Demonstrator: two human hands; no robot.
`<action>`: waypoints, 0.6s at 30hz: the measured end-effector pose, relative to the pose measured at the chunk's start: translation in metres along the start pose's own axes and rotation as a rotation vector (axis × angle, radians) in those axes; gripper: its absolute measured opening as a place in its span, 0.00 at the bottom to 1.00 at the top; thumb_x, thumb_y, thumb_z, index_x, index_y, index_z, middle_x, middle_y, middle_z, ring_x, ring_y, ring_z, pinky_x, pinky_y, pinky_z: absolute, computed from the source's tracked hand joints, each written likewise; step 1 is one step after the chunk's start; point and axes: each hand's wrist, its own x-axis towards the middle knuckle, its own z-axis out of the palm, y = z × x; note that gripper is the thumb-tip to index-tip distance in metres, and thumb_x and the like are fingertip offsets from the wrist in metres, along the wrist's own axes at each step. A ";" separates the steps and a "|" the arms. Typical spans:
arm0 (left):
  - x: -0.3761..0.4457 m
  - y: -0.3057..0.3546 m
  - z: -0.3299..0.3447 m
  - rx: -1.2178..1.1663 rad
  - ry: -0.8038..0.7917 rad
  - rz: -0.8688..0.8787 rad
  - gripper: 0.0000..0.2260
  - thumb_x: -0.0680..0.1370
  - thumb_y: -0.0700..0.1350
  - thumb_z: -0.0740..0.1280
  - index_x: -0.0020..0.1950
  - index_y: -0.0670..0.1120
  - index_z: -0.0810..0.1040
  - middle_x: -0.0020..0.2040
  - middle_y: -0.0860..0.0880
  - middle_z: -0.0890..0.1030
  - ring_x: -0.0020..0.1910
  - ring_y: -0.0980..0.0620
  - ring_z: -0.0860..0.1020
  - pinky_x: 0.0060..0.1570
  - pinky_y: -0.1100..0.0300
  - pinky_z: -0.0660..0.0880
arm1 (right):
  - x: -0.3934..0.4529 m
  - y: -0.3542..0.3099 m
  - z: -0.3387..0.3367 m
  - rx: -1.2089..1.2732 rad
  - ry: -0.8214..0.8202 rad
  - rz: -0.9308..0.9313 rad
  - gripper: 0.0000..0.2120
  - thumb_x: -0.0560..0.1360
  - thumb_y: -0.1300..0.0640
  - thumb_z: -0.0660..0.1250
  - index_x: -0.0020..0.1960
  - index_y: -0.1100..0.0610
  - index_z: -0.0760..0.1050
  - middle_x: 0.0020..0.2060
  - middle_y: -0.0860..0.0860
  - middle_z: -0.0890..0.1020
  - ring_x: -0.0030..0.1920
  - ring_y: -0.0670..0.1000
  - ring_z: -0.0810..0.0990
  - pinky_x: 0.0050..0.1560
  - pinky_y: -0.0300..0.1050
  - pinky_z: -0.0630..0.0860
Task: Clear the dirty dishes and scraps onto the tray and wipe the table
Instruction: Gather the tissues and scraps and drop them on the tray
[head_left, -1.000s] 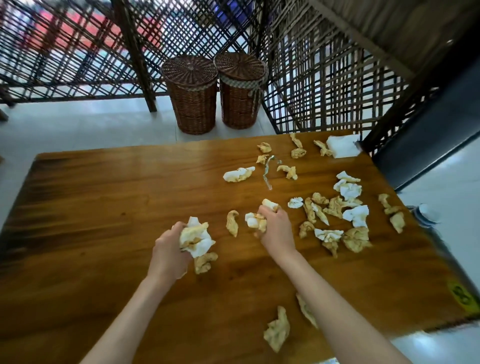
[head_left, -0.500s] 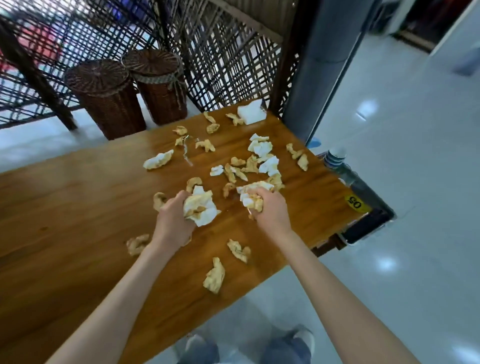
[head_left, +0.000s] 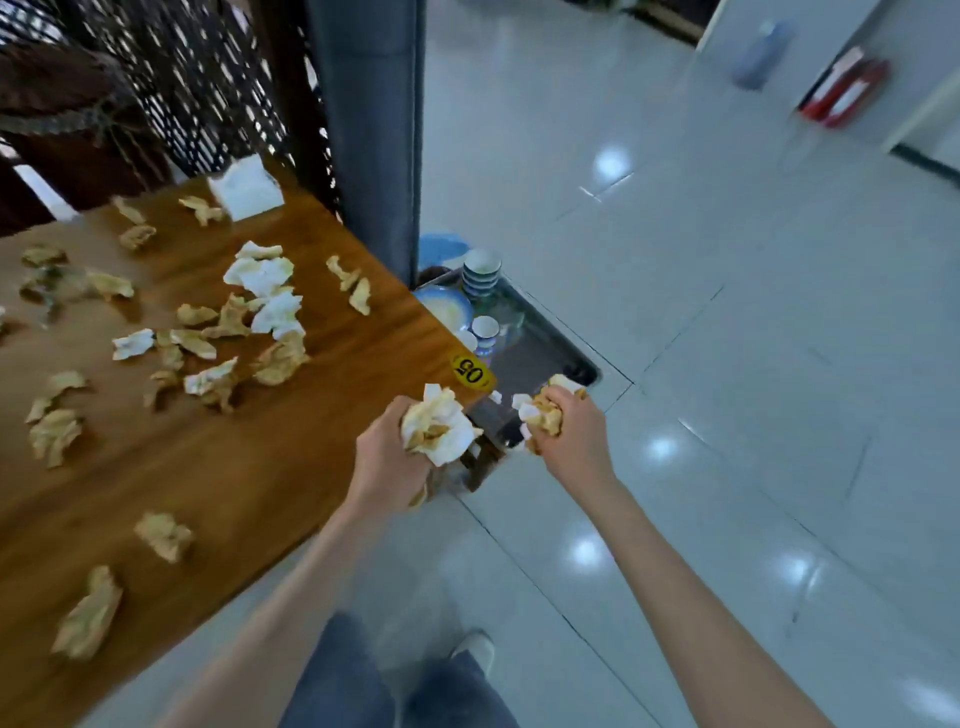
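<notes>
Left hand grips a tissue wad at the table corner; right hand grips scraps over the tray, mid-frame, open floor right. Half a second ago both hands were over the tabletop.

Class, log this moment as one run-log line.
left hand: grips napkin wad | right hand: grips scraps | tray: below table corner

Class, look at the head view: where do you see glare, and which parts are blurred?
Head view: bright round light spots glare off the glossy floor tiles; the screen and the red item at the far right are smeared by motion blur; the hands, left hand and right hand, gripping scraps, are sharper; straight edges bow from the wide lens.
</notes>
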 end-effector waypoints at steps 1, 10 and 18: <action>0.003 0.004 0.018 -0.004 -0.013 -0.015 0.20 0.66 0.31 0.69 0.49 0.53 0.75 0.40 0.57 0.77 0.38 0.62 0.73 0.30 0.72 0.67 | 0.006 0.015 -0.005 0.015 -0.002 0.020 0.10 0.68 0.63 0.71 0.50 0.61 0.77 0.43 0.58 0.79 0.46 0.58 0.74 0.40 0.43 0.65; 0.051 0.000 0.136 -0.051 -0.081 -0.166 0.17 0.66 0.35 0.73 0.45 0.54 0.75 0.38 0.57 0.79 0.38 0.60 0.76 0.34 0.67 0.72 | 0.087 0.108 -0.010 0.155 -0.108 0.146 0.05 0.71 0.66 0.68 0.39 0.61 0.73 0.36 0.49 0.71 0.40 0.57 0.76 0.32 0.41 0.78; 0.136 0.004 0.199 -0.099 -0.024 -0.361 0.12 0.68 0.38 0.73 0.42 0.53 0.74 0.38 0.55 0.79 0.40 0.56 0.77 0.36 0.63 0.72 | 0.193 0.134 0.006 0.250 -0.225 0.258 0.16 0.74 0.61 0.68 0.37 0.71 0.66 0.32 0.53 0.68 0.25 0.41 0.70 0.24 0.28 0.70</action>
